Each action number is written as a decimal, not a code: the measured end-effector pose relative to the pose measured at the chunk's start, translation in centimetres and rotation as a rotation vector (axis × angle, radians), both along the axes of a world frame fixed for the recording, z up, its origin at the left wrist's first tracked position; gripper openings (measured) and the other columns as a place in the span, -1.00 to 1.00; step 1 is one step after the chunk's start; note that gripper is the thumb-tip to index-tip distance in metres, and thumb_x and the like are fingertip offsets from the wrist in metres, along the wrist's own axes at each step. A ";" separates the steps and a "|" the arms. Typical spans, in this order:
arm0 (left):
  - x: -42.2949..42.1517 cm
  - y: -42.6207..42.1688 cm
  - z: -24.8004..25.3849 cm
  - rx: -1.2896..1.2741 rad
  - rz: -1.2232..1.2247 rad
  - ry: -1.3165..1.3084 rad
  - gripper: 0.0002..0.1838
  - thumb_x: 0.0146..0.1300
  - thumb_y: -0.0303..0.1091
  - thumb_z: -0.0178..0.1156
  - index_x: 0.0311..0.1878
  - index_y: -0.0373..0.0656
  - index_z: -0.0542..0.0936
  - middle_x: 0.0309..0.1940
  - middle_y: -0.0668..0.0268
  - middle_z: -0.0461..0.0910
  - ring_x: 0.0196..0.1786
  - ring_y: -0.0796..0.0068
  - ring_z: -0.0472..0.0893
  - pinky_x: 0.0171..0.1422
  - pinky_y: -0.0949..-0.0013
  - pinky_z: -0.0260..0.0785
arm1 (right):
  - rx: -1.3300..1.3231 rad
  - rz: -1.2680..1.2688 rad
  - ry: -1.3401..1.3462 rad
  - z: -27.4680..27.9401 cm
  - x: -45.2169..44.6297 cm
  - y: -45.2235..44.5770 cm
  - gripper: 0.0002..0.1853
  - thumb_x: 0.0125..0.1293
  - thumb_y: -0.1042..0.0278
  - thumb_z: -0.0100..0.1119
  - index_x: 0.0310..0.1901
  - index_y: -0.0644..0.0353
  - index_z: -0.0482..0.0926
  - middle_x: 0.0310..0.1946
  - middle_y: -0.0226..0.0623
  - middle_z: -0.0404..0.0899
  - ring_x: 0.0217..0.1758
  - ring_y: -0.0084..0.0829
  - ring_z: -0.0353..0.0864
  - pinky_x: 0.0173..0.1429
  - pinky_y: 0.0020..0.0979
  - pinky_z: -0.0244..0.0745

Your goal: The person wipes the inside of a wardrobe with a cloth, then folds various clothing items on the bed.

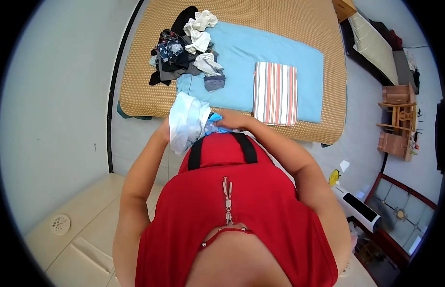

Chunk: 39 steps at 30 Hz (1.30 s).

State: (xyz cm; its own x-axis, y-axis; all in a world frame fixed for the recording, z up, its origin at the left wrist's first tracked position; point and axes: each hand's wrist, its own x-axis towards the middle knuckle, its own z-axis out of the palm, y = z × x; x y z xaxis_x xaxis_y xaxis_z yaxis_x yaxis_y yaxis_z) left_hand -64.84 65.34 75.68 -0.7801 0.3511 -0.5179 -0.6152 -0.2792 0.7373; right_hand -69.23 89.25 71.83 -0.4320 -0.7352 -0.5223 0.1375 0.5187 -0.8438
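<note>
Pale garment (pixel 188 118) at 10 o'clock from view centre, held up in front of the red top (pixel 184 210), just short of the bed edge. Left hand (pixel 165 129) on its 9 o'clock side, mostly hidden by fabric; can't tell how tight the grip is. Right hand (pixel 228 118) at 12 o'clock, fingers closed narrow on bright blue cloth (pixel 215 116) beside the garment; can't tell if it's one piece with it. Bed (pixel 280 12) at 12, blue sheet (pixel 237 60) spread on it. Pile (pixel 173 51) of crumpled clothes at 11, overlapping the sheet's edge. Striped cloth (pixel 276 93) at 1, folded flat, mostly on the sheet. Chair (pixel 399 115) at 3, white unit (pixel 354 206) at 4.
</note>
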 end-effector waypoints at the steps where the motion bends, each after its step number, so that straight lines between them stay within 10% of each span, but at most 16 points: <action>1: -0.4 -0.8 0.2 0.304 0.160 -0.383 -0.62 0.42 -0.11 -0.11 0.08 -0.17 0.48 0.01 0.22 0.56 -0.06 0.34 0.59 -0.03 0.32 0.49 | 0.021 -0.090 -0.037 -0.3 -0.3 -0.2 -0.62 0.18 0.18 0.18 -0.02 0.23 0.56 -0.23 -0.22 0.60 -0.15 -0.46 0.49 -0.01 -0.43 0.36; 7: -4.4 -7.0 -8.4 -0.133 0.476 -0.246 -0.65 0.39 -0.20 -0.07 0.10 -0.22 0.43 0.06 0.18 0.56 0.03 0.32 0.58 0.12 0.26 0.45 | -0.268 -0.828 -0.731 0.2 -4.2 4.6 -0.58 0.27 0.36 0.14 0.11 0.40 0.40 -0.07 -0.04 0.57 -0.10 -0.19 0.64 0.06 -0.20 0.57; 25: -4.7 0.9 -13.9 -0.527 0.218 -0.412 -0.72 0.31 -0.14 0.03 -0.03 -0.07 0.50 -0.19 0.32 0.61 -0.20 0.51 0.59 -0.08 0.44 0.37 | -1.151 -1.556 -0.401 -6.5 -14.3 37.6 -0.47 0.42 0.17 -0.10 0.30 0.33 0.23 0.31 -0.08 0.29 0.36 -0.11 0.27 0.44 -0.02 0.12; 31: -6.1 0.0 -15.3 -0.655 0.150 -0.305 -0.79 0.30 -0.19 0.02 -0.19 -0.09 0.55 -0.32 0.37 0.59 -0.34 0.59 0.52 -0.24 0.52 0.30 | 0.091 -1.976 -0.567 -24.8 -8.4 43.2 -0.55 0.36 0.18 0.02 0.19 0.25 0.32 0.00 -0.20 0.51 -0.06 -0.25 0.53 -0.06 -0.40 0.54; 39: -14.1 -6.1 -21.3 -0.829 0.181 -0.125 -0.71 0.29 -0.19 0.10 -0.06 -0.15 0.59 -0.35 0.43 0.56 -0.30 0.60 0.51 -0.26 0.45 0.37 | 0.201 -1.046 -0.344 -20.4 -1.6 23.4 -0.56 0.33 0.24 0.02 0.19 0.26 0.41 -0.22 -0.31 0.60 -0.23 -0.49 0.58 -0.19 -0.51 0.46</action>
